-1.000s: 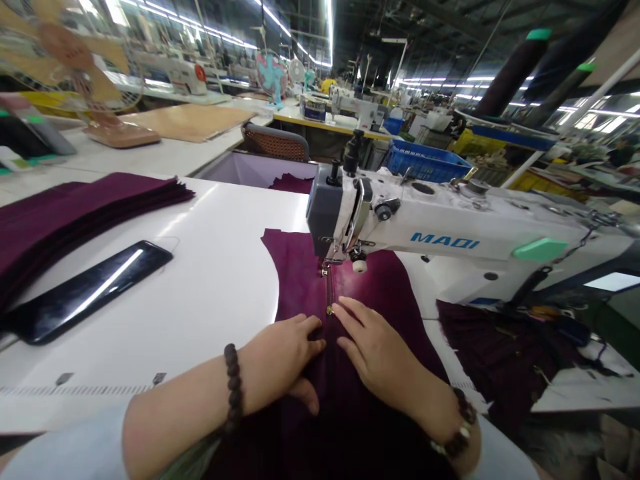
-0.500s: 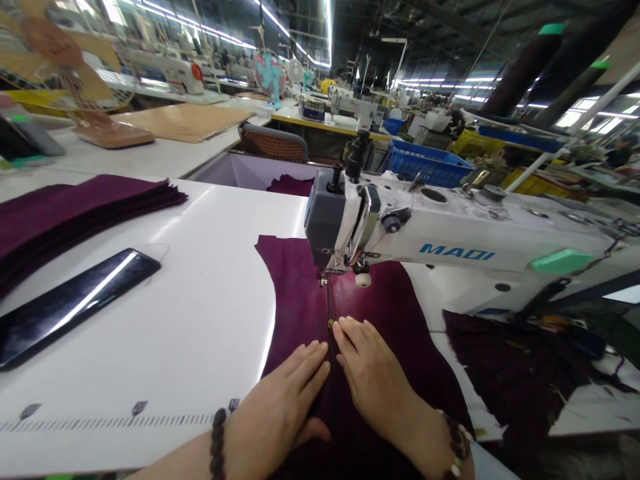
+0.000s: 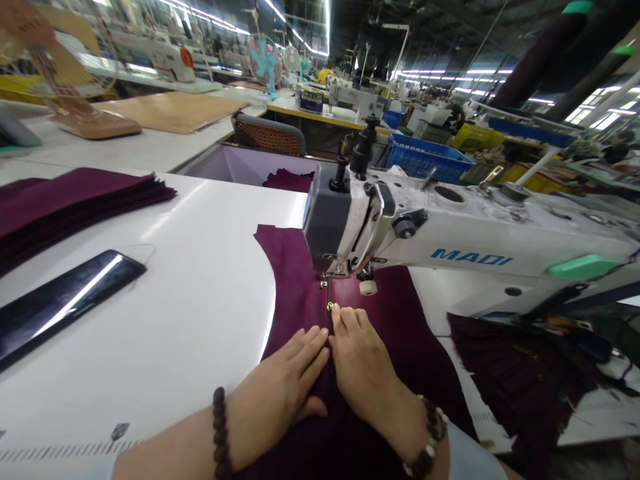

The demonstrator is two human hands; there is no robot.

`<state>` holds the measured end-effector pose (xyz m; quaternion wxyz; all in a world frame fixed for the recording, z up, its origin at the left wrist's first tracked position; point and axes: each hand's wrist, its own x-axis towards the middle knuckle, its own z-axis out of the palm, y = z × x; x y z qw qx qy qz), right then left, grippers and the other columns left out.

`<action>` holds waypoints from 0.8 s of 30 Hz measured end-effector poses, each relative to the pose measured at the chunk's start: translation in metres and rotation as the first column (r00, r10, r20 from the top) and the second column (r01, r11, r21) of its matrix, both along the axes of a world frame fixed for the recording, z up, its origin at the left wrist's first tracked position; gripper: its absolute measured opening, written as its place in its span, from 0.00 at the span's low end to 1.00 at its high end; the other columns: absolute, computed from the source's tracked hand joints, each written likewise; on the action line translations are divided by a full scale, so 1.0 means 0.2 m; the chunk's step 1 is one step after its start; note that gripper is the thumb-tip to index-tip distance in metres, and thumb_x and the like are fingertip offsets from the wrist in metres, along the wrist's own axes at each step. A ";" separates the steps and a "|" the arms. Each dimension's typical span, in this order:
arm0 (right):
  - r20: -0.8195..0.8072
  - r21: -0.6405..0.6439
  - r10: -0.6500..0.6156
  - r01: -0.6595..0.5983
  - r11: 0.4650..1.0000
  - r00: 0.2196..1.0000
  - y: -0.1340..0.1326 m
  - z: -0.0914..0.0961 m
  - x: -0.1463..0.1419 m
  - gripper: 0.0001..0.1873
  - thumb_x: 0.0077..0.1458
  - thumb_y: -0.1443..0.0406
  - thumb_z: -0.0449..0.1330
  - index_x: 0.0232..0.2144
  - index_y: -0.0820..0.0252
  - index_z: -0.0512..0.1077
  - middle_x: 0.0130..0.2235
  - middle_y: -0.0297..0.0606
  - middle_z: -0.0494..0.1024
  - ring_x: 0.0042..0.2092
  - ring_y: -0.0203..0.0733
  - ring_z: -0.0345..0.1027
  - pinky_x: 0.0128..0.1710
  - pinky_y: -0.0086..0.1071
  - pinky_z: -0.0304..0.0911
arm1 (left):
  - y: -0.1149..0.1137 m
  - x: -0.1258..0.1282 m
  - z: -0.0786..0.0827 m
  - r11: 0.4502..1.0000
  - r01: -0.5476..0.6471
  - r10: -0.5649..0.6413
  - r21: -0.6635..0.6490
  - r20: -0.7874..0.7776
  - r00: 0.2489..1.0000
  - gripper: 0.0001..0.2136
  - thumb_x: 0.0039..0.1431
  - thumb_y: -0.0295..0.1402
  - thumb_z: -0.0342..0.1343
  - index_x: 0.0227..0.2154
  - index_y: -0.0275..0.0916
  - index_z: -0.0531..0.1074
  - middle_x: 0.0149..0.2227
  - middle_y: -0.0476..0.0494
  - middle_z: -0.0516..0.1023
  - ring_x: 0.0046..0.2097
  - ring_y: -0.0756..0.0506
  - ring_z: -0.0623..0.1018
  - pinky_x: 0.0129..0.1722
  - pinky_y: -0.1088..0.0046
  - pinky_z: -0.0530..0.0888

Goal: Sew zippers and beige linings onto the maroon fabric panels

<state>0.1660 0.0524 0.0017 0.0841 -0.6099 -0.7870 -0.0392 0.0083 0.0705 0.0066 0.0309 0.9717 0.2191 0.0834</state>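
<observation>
Fabric (image 3: 295, 287) fed forward | left hand (image 3: 287, 387), right hand (image 3: 363, 373) flat, flanking zipper (image 3: 329, 307)

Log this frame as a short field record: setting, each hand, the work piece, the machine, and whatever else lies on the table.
Setting: sewing workshop, white table
Left hand: flat on the maroon fabric piece, left of the zipper
Right hand: flat on the fabric, right of the zipper, fingertips by its brass pull
Sewing machine: white, foot over the zipper line
Also on table: dark phone; stack of maroon pieces, far left
</observation>
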 end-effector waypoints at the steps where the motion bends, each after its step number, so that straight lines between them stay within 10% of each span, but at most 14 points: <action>1: -0.005 -0.002 -0.011 0.011 1.000 1.000 0.01 0.00 0.00 0.21 0.54 0.74 0.48 0.51 0.75 0.62 0.42 0.51 0.69 0.43 0.49 0.59 0.47 0.43 0.61 | 0.01 0.00 0.00 1.000 0.001 -0.001 -0.002 -0.007 1.000 0.30 0.46 0.42 0.62 0.48 0.24 0.67 0.51 0.25 0.67 0.53 0.34 0.67 0.52 0.57 0.67; 24: -0.198 -0.081 0.016 -0.033 0.996 0.980 0.22 0.05 0.08 0.20 0.57 0.68 0.47 0.51 0.70 0.62 0.49 0.51 0.66 0.49 0.47 0.60 0.49 0.42 0.60 | 0.22 0.01 -0.01 0.999 -0.027 0.028 -0.027 0.038 0.999 0.28 0.50 0.38 0.61 0.50 0.24 0.64 0.53 0.25 0.65 0.56 0.36 0.64 0.55 0.58 0.64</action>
